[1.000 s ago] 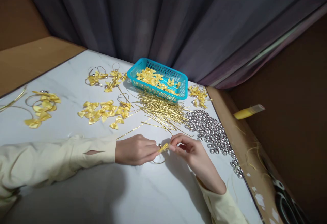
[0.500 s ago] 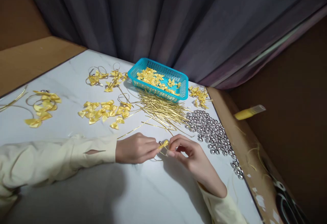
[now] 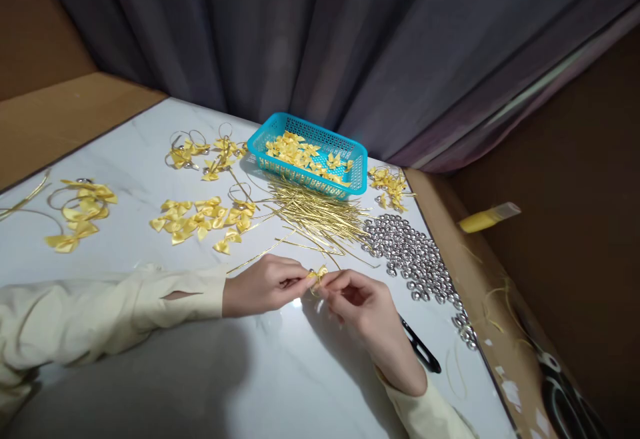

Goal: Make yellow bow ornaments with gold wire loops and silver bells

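My left hand [image 3: 273,283] and my right hand [image 3: 361,302] meet over the near middle of the white table. Between their fingertips is a small yellow ribbon bow [image 3: 320,272] with a thin gold wire. A silver bead [image 3: 312,272] shows beside the bow at the left fingertips. Both hands are closed in a pinch, the left on the bow's left side and the right on its right side and the wire. Just beyond the hands lies a heap of gold wire ties [image 3: 320,219]. Loose yellow bows [image 3: 200,217] lie to the left of the heap.
A turquoise basket [image 3: 258,147] holding yellow bows stands at the back. Silver beads [image 3: 410,255] spread along the right edge. A black-handled tool [image 3: 423,349] lies by my right wrist. Bows with wire loops [image 3: 83,212] lie at left. Scissors [image 3: 563,385] rest beyond the right edge.
My right hand has shifted a little left and closed its fingers at the bow. Its move uncovers the black-handled tool. The left fingers have changed their pinch slightly.
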